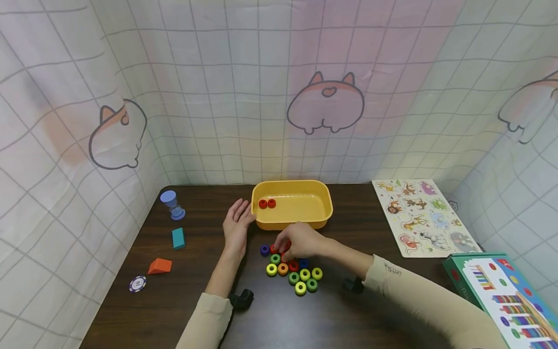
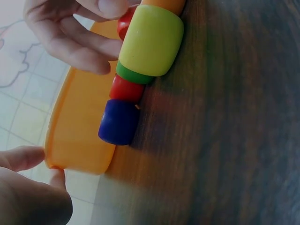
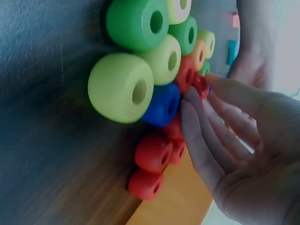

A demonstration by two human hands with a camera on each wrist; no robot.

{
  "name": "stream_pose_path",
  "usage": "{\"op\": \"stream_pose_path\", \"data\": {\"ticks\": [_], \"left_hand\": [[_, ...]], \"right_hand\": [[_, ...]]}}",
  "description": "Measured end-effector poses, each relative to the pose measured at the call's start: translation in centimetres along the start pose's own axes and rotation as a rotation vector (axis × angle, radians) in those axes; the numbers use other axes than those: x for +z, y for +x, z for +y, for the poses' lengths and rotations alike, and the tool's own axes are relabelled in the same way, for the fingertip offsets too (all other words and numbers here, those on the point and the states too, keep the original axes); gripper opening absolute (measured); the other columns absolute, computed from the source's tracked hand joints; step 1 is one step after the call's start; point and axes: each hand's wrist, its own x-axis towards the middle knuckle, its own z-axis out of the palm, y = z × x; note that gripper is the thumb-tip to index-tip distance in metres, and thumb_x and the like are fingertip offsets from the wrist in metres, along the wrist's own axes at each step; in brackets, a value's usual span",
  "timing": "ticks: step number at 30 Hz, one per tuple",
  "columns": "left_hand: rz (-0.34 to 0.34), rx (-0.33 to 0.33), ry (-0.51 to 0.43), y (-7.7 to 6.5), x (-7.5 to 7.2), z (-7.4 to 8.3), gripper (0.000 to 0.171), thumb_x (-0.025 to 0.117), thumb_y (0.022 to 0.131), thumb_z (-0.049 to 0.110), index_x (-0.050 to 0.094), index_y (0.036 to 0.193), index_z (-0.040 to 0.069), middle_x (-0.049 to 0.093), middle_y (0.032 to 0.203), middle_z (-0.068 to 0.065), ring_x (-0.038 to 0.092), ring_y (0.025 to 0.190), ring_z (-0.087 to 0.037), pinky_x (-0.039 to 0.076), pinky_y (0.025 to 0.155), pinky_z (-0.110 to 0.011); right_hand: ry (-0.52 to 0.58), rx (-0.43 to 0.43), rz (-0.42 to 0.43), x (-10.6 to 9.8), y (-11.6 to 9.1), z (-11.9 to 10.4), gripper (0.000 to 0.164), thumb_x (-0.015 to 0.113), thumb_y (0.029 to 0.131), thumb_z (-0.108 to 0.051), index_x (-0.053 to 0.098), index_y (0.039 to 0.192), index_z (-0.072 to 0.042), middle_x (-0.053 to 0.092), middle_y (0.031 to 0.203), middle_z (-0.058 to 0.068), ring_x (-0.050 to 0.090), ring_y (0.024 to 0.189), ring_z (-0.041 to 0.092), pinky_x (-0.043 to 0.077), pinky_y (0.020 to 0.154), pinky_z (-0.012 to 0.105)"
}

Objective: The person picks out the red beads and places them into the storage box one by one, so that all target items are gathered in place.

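My right hand [image 1: 302, 240] reaches over a cluster of coloured beads and pinches a red bead [image 3: 200, 86] between thumb and fingertips. Around it lie yellow beads [image 1: 300, 288], green beads [image 1: 294, 278], an orange bead [image 1: 283, 269] and blue beads [image 1: 264, 250], their holes showing. Behind the cluster stands a yellow tray [image 1: 293, 226] with two red beads [image 1: 267, 203] inside at its left end. Beside that end my left hand [image 1: 237, 230] touches the tray's wall with its thumb, the fingers fairly straight. The fingertips of my right hand partly hide nearby red beads.
On the left lie an hourglass [image 1: 173, 205], a teal block [image 1: 178, 238], an orange wedge block [image 1: 160, 265] and a poker chip [image 1: 137, 283]. An animal puzzle board [image 1: 425, 218] and a game box [image 1: 501, 295] occupy the right side. A patterned curtain [image 1: 218, 97] surrounds the table.
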Motion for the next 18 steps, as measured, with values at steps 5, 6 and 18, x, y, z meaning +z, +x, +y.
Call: {"op": "stream_pose_path", "data": {"ticks": [5, 6, 18], "left_hand": [[-0.004, -0.002, 0.004, 0.1, 0.0, -0.1, 0.063, 0.061, 0.086, -0.013, 0.044, 0.142, 0.011, 0.042, 0.148, -0.021, 0.051, 0.131, -0.024, 0.052, 0.095, -0.026], [-0.003, -0.005, 0.0, 0.1, 0.0, -0.1, 0.063, 0.062, 0.086, -0.013, 0.044, 0.142, 0.011, 0.042, 0.148, -0.021, 0.051, 0.131, -0.024, 0.052, 0.095, -0.026], [-0.003, -0.007, 0.015, 0.0, 0.0, 0.0, 0.064, 0.062, 0.086, -0.012, 0.042, 0.143, 0.01, 0.041, 0.148, -0.021, 0.051, 0.131, -0.023, 0.051, 0.096, -0.025]], "right_hand": [[0.016, 0.03, 0.003, 0.3, 0.0, -0.5, 0.031, 0.085, 0.075, -0.019, 0.074, 0.104, -0.014, 0.073, 0.085, -0.006, 0.063, 0.07, -0.002, 0.053, 0.065, 0.019], [0.023, 0.03, 0.001, 0.2, 0.0, -0.6, 0.032, 0.085, 0.075, -0.018, 0.074, 0.104, -0.013, 0.073, 0.085, -0.005, 0.063, 0.07, -0.001, 0.054, 0.065, 0.019], [0.299, 0.058, 0.073, -4.8, 0.8, -0.8, 0.035, 0.084, 0.074, -0.007, 0.074, 0.107, -0.013, 0.075, 0.096, -0.001, 0.068, 0.085, 0.018, 0.058, 0.067, 0.031]]}}
